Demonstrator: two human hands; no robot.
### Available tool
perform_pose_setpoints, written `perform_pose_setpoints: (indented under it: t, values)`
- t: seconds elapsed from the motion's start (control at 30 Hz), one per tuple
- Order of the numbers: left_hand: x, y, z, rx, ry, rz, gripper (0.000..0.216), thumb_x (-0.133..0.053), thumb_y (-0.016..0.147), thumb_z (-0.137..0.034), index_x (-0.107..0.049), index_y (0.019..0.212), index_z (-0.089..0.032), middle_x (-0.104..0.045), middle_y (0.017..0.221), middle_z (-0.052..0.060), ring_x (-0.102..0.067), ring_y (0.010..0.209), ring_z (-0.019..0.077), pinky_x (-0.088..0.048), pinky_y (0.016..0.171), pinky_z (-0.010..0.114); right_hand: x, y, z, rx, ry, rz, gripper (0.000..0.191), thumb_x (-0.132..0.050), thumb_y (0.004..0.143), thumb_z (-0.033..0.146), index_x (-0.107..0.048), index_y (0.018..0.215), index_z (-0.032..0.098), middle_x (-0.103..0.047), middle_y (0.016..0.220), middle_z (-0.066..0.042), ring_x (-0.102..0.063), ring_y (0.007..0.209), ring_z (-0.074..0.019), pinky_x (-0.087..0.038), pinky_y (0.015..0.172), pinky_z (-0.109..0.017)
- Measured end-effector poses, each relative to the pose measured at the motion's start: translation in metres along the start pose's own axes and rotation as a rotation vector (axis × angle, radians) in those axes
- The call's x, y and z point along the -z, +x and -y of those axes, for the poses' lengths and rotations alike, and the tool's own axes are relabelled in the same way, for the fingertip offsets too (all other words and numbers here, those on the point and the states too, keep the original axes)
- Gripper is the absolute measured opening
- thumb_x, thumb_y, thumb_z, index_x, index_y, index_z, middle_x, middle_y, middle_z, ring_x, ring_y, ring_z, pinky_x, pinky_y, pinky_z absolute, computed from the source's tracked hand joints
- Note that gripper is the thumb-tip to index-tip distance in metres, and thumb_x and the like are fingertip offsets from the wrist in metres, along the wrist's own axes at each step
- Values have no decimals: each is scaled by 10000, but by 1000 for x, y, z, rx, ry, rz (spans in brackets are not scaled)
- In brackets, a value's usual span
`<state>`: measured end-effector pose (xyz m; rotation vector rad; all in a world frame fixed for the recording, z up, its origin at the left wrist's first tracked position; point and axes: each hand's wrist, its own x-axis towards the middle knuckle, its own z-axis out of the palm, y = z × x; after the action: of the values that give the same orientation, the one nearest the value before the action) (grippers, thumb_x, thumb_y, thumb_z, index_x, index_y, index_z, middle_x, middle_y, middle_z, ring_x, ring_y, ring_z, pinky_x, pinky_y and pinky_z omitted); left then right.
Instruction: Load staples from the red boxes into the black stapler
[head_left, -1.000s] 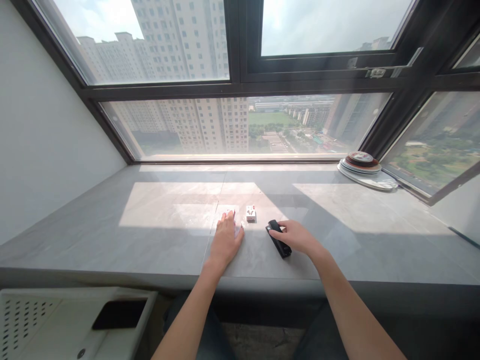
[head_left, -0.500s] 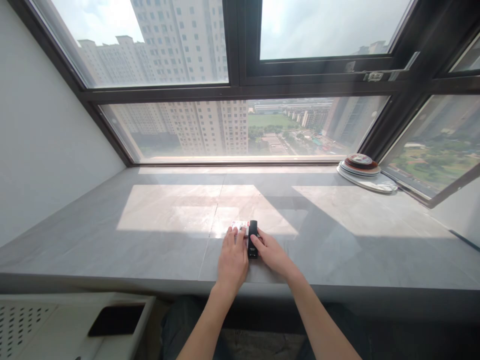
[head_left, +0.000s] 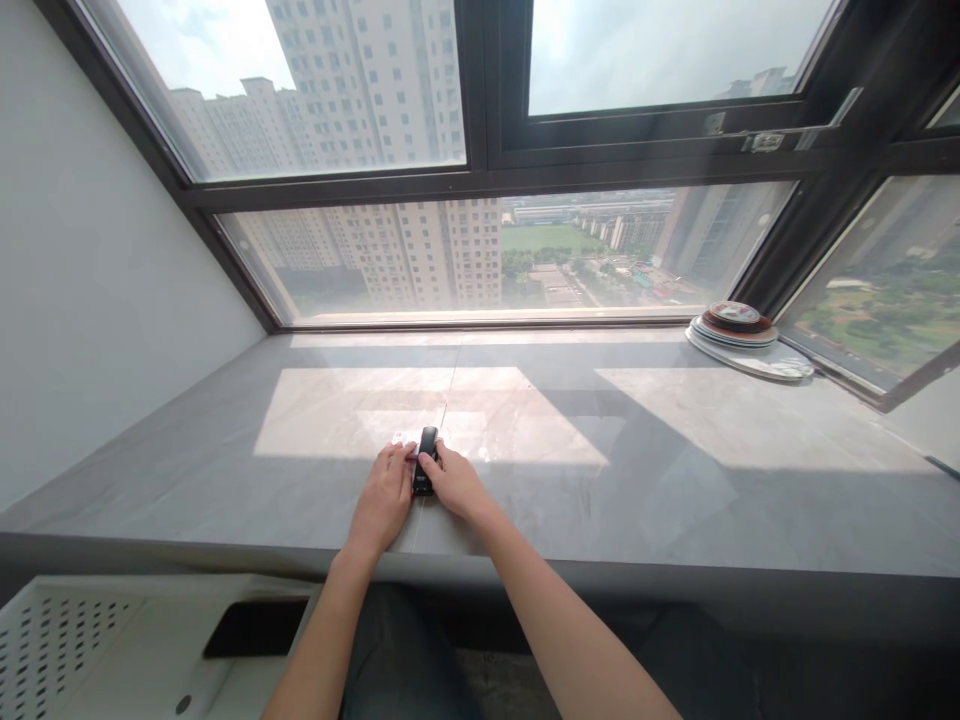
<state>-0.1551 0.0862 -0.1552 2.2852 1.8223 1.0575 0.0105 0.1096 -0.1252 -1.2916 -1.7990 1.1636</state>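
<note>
A black stapler (head_left: pixel 425 462) lies on the grey stone-like windowsill (head_left: pixel 637 510), its long side pointing away from me. My right hand (head_left: pixel 457 483) is closed around its right side, thumb on top. A small white printed paper (head_left: pixel 405 438) shows just beyond the fingertips of my left hand (head_left: pixel 382 497). Those fingers press on the paper, against the stapler's left side. Most of the paper is hidden under the hand and the stapler.
A stack of plates (head_left: pixel 739 335) stands in the far right corner of the sill. Dark window frames (head_left: pixel 480 187) rise behind. Below the front edge at left is a white perforated surface (head_left: pixel 67 640) with a dark flat rectangle (head_left: pixel 255 628) on it.
Both hands have shifted left across the sill, carrying the stapler and the paper along. The stapler now tilts slightly to the right at its far end. The camera view has turned slightly.
</note>
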Motion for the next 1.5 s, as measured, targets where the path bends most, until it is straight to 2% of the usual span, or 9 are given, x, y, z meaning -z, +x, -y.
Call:
perform_pose_setpoints:
  t: [0.1,0.2,0.3,0.37,0.43,0.53,0.67,0.93,1.5]
  values:
    - [7,-3,-3,25,-16,-56,388,-349,1052,-278,-557,1379,-265,-548,1449,79,-460,1413,253,-361,1205,510,1,-4,-13,-46,131,-43,620,-431,1040,577,-365,1548,227,-689,932,-62,-642,843,-256,-479,750,-350]
    - [17,-11,-15,101,-10,-221,362,-367,1054,-285,-597,1332,-267,-581,1419,69,-459,1408,272,-330,1209,540,21,-19,-38,-94,320,-144,717,-384,1033,598,-238,1617,208,-646,892,-48,-612,673,-206,-508,626,-337]
    - [16,-19,-47,111,-31,-336,319,-391,1051,-286,-643,1245,-260,-624,1334,76,-505,1353,277,-350,1193,518,64,-47,-68,-33,305,-295,602,-464,998,530,-452,1500,198,-643,965,-59,-635,753,-199,-564,702,-351]
    - [3,-19,-79,54,-80,-254,310,-390,1052,-290,-656,1213,-278,-639,1300,72,-541,1308,267,-389,1166,485,99,-68,-88,16,165,-400,523,-463,996,476,-535,1429,191,-660,1018,-75,-658,879,-226,-570,821,-386]
    - [-19,-14,-110,-51,-132,-48,334,-384,1055,-299,-633,1277,-307,-630,1334,64,-552,1304,251,-422,1140,451,130,-90,-103,74,-36,-470,484,-442,1004,426,-567,1412,198,-658,1194,-108,-636,1097,-258,-527,981,-419]
    - [-58,-3,-142,-159,-91,145,417,-449,1037,-345,-526,1446,-329,-520,1512,63,-434,1439,279,-355,1190,504,153,-114,-115,106,-428,-445,501,-438,1008,391,-553,1469,230,-556,1464,-102,-409,1435,-299,-321,1203,-477]
    - [-89,3,-148,-173,40,186,498,-486,1023,-417,-457,1517,-354,-395,1625,63,-271,1536,342,-213,1225,619,144,-125,-115,48,-809,-361,565,-419,1038,401,-408,1592,293,-324,1665,-42,-136,1564,-338,-91,1249,-572]
    - [-84,-13,-144,-132,218,262,570,-342,1053,-530,-344,1594,-352,-267,1692,11,-176,1577,283,-144,1269,558,134,-124,-103,-119,-1005,-290,605,-281,1075,518,-232,1653,345,-145,1720,24,-4,1580,-316,-19,1238,-594]
    - [-80,-14,-145,-122,187,269,557,-353,1052,-525,-393,1568,-319,-314,1674,34,-207,1565,272,-159,1268,528,133,-124,-109,-105,-1034,-311,613,-263,1072,566,-241,1649,359,-162,1716,37,-18,1574,-324,-48,1233,-583]
